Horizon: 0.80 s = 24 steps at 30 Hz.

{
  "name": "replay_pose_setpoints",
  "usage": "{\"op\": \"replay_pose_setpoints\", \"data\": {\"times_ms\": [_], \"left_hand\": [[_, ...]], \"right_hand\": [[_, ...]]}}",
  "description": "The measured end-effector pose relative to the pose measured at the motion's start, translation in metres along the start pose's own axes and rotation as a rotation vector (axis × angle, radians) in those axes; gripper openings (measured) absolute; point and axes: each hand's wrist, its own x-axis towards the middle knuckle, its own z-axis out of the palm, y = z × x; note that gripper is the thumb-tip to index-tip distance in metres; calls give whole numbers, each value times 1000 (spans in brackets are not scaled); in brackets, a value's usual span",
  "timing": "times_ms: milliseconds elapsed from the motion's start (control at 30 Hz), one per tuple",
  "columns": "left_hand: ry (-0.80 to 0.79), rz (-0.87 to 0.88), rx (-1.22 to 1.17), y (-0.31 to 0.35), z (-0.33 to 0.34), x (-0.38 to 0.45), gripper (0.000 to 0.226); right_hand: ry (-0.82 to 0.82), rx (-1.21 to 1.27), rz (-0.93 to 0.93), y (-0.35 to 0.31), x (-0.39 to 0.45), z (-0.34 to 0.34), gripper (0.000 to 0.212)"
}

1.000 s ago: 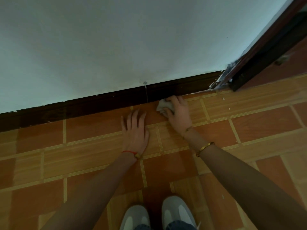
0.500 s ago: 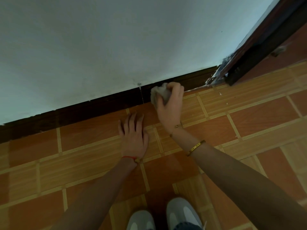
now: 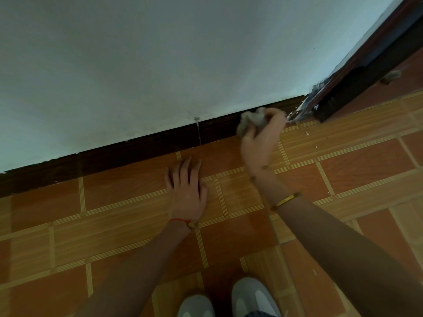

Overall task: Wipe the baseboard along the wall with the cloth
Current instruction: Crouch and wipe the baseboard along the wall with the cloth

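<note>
Viewpoint: looking down from the person's head at a tiled floor (image 3: 366,165) that meets a pale wall (image 3: 160,65).
Baseboard: a dark wooden baseboard (image 3: 137,149) runs along the foot of the wall, from the left edge of the floor up to a dark door frame (image 3: 357,88) at the right.
Cloth: a crumpled pale cloth (image 3: 248,121) is pressed against the baseboard, close to its door-frame end.
Right hand: the right hand (image 3: 261,140) grips the cloth, fingers curled round it, wrist raised off the floor.
Left hand: the left hand (image 3: 186,191) lies flat on the floor, fingers straight and spread, holding nothing, apparently bracing the body.
Change: a second ago the cloth lay low on the floor tile below the baseboard; it has since risen onto the board's face and shifted right toward the door frame.
Meaning: wiping seems to have only begun at the right end; the long stretch to the left looks untouched.
Also visible: two pale shoe toes (image 3: 251,298) at the bottom edge, and pale flecks on the floor near the door frame.
</note>
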Motion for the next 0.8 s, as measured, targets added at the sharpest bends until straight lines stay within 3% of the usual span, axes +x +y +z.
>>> {"op": "replay_pose_setpoints", "data": {"times_ms": [233,400,533,800], "left_hand": [[-3,3,4,-1,-1,-1,52],[-13,-5,-5,-1,-1,-1,53],[-8,-3,-4,-1,-1,0,52],[-6,-1,0,1,-3,-1,53]], "right_hand": [[-144,6,-101,-27,-37,13,33],[66,65,-13,-5,7,-11,26],[127,-2,-11,10,26,-23,28],[-147,12,-149,-35,-36,14,37]]}}
